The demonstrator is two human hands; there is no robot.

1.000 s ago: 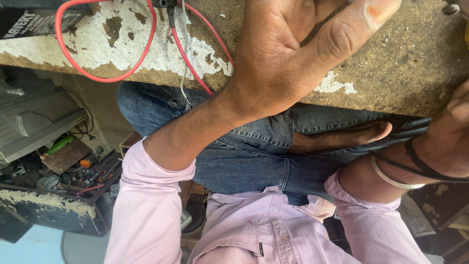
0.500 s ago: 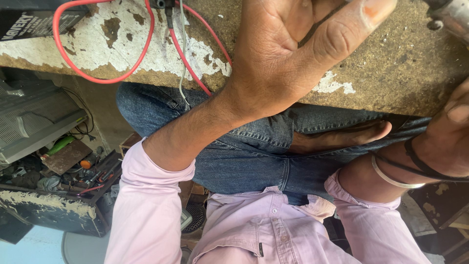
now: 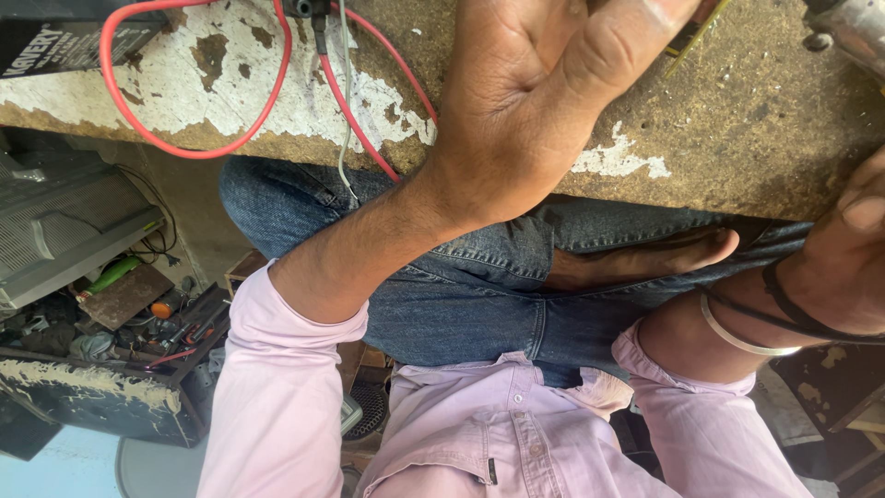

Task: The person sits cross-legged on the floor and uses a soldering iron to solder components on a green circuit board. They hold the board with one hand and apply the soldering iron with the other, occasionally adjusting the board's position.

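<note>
Your left hand (image 3: pixel 544 101) spread open, palm up over the near edge of the worn surface (image 3: pixel 737 138), holding nothing, red wire (image 3: pixel 267 101) looping just beside it, your right hand (image 3: pixel 848 249) at the right edge, grip impossible to tell.

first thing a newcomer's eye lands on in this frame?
The left hand, large at top centre, resting on the worn workbench with its flaking white paint. Next, the red wire looping over the bench at upper left. The right hand sits at the right edge by the bench rim, a metal bangle on its wrist.
</note>
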